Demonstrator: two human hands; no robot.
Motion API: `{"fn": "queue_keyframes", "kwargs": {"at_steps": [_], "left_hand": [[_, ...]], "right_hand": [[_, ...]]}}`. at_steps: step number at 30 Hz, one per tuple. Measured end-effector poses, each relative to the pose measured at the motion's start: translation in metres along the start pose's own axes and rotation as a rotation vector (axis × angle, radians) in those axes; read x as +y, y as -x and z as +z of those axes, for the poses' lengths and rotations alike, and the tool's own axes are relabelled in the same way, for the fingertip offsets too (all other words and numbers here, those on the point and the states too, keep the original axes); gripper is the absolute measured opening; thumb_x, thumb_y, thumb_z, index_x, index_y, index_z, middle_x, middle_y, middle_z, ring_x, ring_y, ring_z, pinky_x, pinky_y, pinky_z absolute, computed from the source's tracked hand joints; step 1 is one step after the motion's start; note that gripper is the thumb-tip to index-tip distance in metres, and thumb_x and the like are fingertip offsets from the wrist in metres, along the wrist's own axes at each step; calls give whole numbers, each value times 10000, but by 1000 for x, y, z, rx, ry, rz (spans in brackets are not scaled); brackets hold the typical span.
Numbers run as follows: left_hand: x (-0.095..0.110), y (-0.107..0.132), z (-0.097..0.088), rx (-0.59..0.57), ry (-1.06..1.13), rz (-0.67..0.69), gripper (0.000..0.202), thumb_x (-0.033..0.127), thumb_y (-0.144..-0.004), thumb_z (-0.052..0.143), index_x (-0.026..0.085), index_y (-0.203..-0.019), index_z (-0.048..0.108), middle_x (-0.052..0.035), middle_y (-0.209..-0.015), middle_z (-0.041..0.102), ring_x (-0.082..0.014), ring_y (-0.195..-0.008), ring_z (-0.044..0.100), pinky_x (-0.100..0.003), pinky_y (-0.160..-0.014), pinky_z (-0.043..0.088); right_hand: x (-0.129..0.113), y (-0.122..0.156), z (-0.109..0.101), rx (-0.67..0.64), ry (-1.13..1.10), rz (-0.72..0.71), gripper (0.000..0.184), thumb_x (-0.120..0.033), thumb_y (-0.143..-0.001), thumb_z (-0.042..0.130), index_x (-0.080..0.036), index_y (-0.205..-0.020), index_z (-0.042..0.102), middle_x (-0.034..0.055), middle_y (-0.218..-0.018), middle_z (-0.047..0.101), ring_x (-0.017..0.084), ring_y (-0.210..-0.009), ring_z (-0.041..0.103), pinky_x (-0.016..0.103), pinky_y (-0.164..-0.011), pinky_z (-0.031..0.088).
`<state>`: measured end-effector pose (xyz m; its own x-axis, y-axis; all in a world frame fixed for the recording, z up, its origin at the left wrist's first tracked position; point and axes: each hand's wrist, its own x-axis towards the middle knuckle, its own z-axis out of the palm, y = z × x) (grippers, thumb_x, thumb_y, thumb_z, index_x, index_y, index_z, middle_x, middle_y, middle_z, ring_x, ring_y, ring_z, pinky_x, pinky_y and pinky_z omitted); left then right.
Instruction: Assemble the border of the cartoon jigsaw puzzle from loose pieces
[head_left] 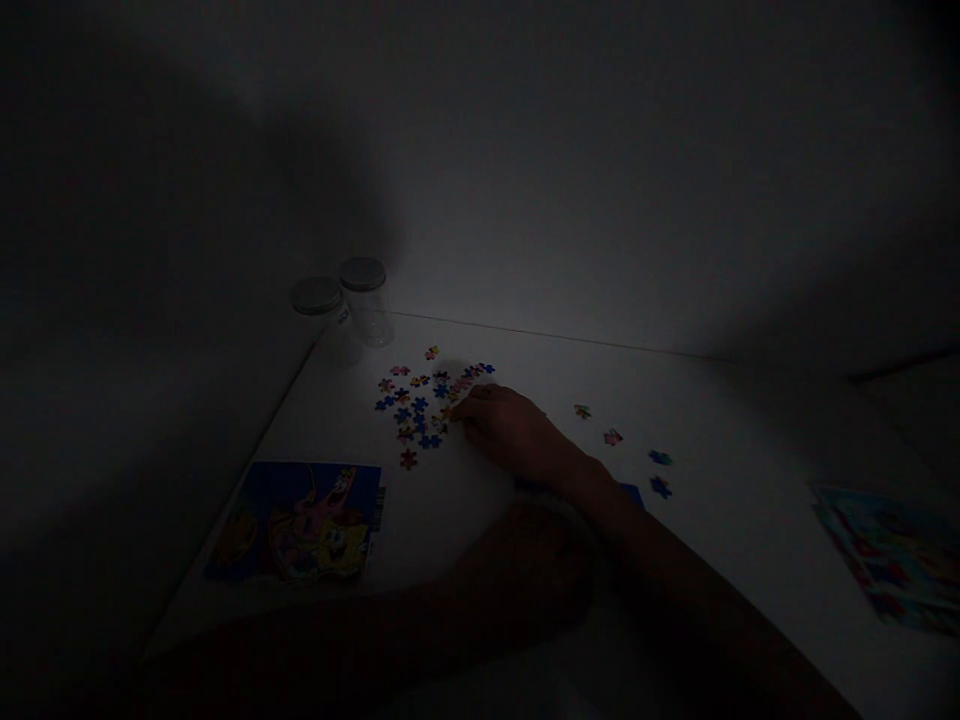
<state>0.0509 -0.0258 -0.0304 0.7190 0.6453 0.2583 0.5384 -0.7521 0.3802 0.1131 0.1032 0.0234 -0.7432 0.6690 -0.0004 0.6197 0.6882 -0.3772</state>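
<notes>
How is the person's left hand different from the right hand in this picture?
The right hand reaches forward, and its fingers are at the jigsaw puzzle pieces; the left hand lies nearer the person, apart from those pieces. The right hand is lit and easy to see, while the left hand is in deep shadow, so its pose is hard to tell. Both hands are bare and over the white table.

One left hand (525, 565), one right hand (510, 430), two glass jars (366, 305), two printed pictures (296, 520), one jigsaw-piece cluster (416, 410), five loose jigsaw pieces (613, 436).
</notes>
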Motion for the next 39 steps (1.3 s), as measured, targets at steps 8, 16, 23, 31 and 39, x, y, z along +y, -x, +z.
{"fn": "queue_keyframes", "kwargs": {"at_steps": [8,16,23,31,39], "left_hand": [[2,0,-11,-28,-30,-22,228,361,-1016,569,150,-1009,653,-78,-959,681,-228,-904,617,-361,-785,457],[1,0,-9,-25,-35,-2,243,359,-1013,560,139,-996,661,-83,-938,670,-230,-901,611,-371,-801,468],[1,0,-8,-11,-46,-3,241,346,-1025,530,144,-996,660,-81,-938,670,-235,-897,613,-381,-798,469],[0,0,-1,-14,-47,-5,260,381,-1021,543,149,-1015,662,-74,-923,671,-236,-900,623,-373,-795,471],[1,0,-7,-27,-20,-11,238,352,-1011,568,134,-1036,662,-94,-974,686,-241,-927,625,-384,-801,471]], "right_hand": [[3,5,-12,-21,-55,46,369,-72,-894,508,-184,-1138,761,103,-1152,738,208,-1034,692,354,-944,518],[3,6,-11,-55,-72,54,343,-114,-905,515,-181,-1138,758,98,-1148,738,218,-997,692,357,-905,525],[1,7,-12,-78,-67,57,340,-113,-912,520,-203,-1138,758,86,-1153,739,212,-988,696,344,-889,520],[-4,7,-11,-123,-54,30,386,-95,-912,499,-196,-1193,745,87,-1213,747,229,-1055,708,343,-916,523],[-4,8,-10,-100,-70,10,422,-79,-916,502,-223,-1230,743,75,-1234,748,224,-1083,712,350,-954,527]]}}
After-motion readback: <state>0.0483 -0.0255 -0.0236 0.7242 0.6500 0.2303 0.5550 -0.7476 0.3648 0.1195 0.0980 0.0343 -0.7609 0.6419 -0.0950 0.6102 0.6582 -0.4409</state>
